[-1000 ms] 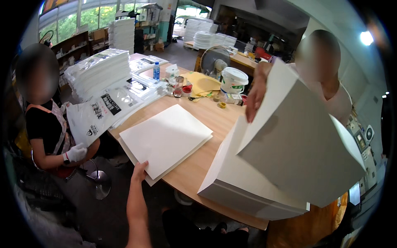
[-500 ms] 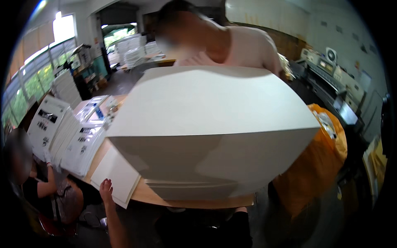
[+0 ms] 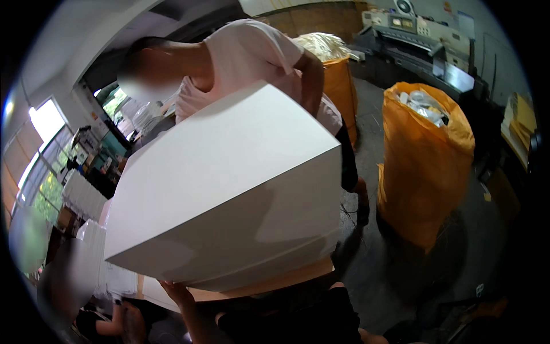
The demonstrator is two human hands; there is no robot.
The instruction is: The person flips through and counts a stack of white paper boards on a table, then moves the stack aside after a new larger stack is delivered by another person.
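Note:
A large thick stack of white sheets (image 3: pixel 229 183) fills the middle of the view, tilted, with one corner toward me. My left hand (image 3: pixel 176 291) reaches up from the lower edge and presses against the stack's underside at its near edge. My right hand is hidden. A person in a pink shirt (image 3: pixel 246 57) leans over the far side of the stack; their hands are behind it. A strip of the wooden table (image 3: pixel 275 281) shows just below the stack.
Two tall orange sacks stuffed with paper scraps stand on the dark floor, one at the right (image 3: pixel 427 166) and one behind the person (image 3: pixel 338 86). A grey cutting machine (image 3: pixel 412 34) is at the back right. Another person sits at the lower left (image 3: pixel 69 286) by white piles.
The view has swung right, away from the table and toward the floor and sacks. The white stack has tipped up and now covers most of the table.

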